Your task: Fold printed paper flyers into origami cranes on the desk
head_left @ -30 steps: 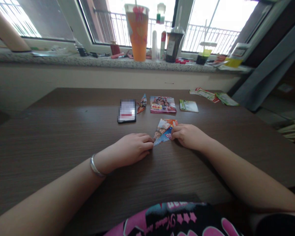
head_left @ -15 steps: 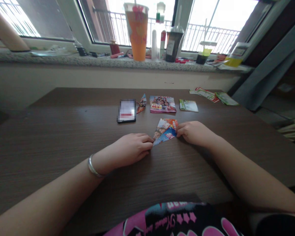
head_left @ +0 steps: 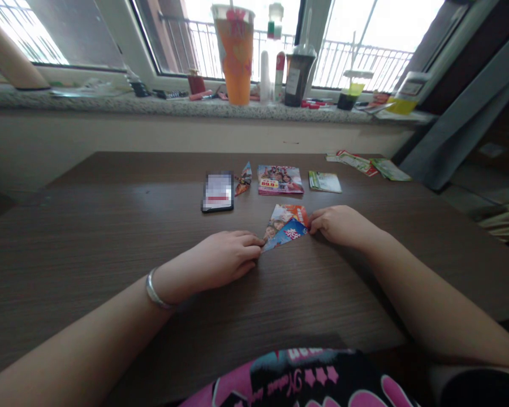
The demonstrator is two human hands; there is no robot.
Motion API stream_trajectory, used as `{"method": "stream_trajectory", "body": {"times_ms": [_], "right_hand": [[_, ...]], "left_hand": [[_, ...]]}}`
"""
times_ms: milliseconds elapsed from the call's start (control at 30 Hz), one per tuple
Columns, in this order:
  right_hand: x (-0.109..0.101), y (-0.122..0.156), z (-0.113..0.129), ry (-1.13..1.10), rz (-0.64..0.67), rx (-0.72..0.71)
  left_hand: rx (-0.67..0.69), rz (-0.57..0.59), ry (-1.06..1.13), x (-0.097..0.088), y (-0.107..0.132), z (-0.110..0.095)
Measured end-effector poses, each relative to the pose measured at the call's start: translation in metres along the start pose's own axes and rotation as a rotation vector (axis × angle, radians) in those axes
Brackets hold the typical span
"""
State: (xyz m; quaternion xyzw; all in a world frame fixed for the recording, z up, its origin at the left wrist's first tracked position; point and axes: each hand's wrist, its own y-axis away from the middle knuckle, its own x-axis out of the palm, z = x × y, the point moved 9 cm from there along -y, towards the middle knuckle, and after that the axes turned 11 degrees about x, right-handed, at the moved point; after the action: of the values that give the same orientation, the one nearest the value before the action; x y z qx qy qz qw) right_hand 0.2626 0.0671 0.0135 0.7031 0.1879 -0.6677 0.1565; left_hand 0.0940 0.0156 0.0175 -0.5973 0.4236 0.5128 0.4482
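A colourful printed paper (head_left: pixel 285 225), folded into a pointed shape, lies flat on the dark wooden table (head_left: pixel 110 226). My left hand (head_left: pixel 224 259), with curled fingers and a silver bracelet at the wrist, presses its fingertips on the paper's lower left tip. My right hand (head_left: pixel 341 225) has its fingers closed on the paper's right corner. Both hands rest on the table top.
Behind the paper lie a phone (head_left: pixel 218 192), a small folded paper figure (head_left: pixel 244 179), a stack of printed leaflets (head_left: pixel 280 180), a green card (head_left: pixel 324 181) and more leaflets (head_left: pixel 367 165) at the far right. Cups and bottles, among them an orange cup (head_left: pixel 235 53), stand on the windowsill.
My right hand has slid to the right along the paper's edge, from its middle to the right corner, uncovering more of the paper. The left hand has stayed on the lower left tip.
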Motion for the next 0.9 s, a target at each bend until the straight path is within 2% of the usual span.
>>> {"method": "stream_trajectory", "body": {"times_ms": [467, 633, 767, 900], "right_hand": [[0.002, -0.001, 0.006, 0.047, 0.060, 0.033], [0.004, -0.005, 0.012, -0.021, -0.006, 0.023], [0.005, -0.009, 0.014, -0.049, -0.098, 0.096], [0.005, -0.010, 0.030, -0.068, -0.143, 0.049]], "left_hand": [[-0.007, 0.025, 0.066, 0.001, 0.002, 0.002], [-0.069, 0.058, 0.031, 0.002, 0.001, 0.005], [-0.132, 0.013, -0.006, 0.000, 0.002, 0.009], [-0.067, -0.047, -0.092, 0.001, -0.002, 0.001]]}}
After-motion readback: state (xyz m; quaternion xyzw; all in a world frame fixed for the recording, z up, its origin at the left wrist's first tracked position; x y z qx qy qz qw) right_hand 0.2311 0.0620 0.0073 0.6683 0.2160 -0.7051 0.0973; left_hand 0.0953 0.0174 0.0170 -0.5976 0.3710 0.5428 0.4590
